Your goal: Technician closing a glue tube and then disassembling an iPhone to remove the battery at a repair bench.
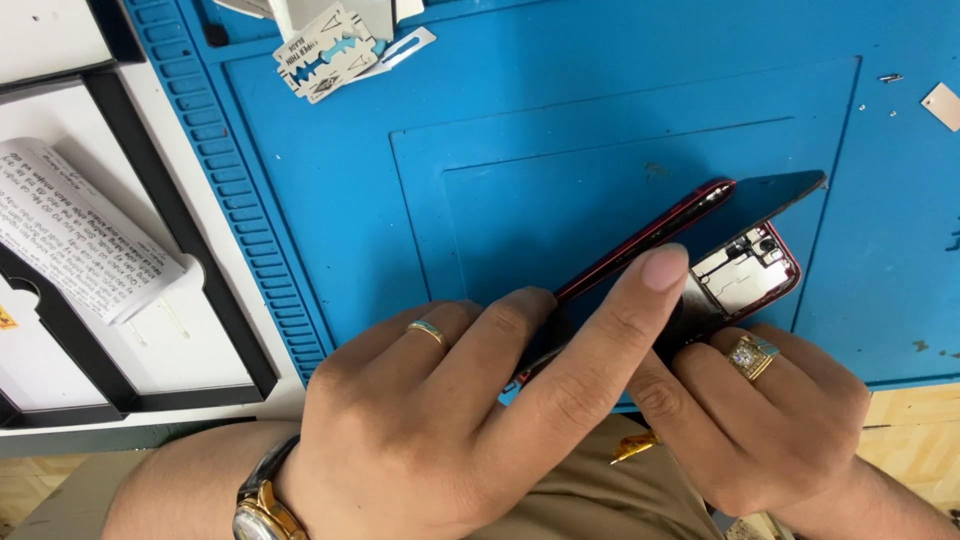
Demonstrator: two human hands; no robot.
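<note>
hands 2 [420, 440] [770, 430] | phone 1 [745, 275] | razor blades 2 [330, 55] | rings 2 [428, 331] | wristwatch 1 [262, 505]

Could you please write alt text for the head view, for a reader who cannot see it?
Two bare hands, the left hand and right hand, hold a red smartphone with its dark screen panel lifted open, over a blue repair mat. Razor blades lie at the mat's top edge.

The blue mat [560, 130] looks matt and rubbery, scuffed in spots. The phone [700, 250] has a glossy red frame, probably metal, and dark glass. The razor blades [330, 55] are thin bright metal.
</note>
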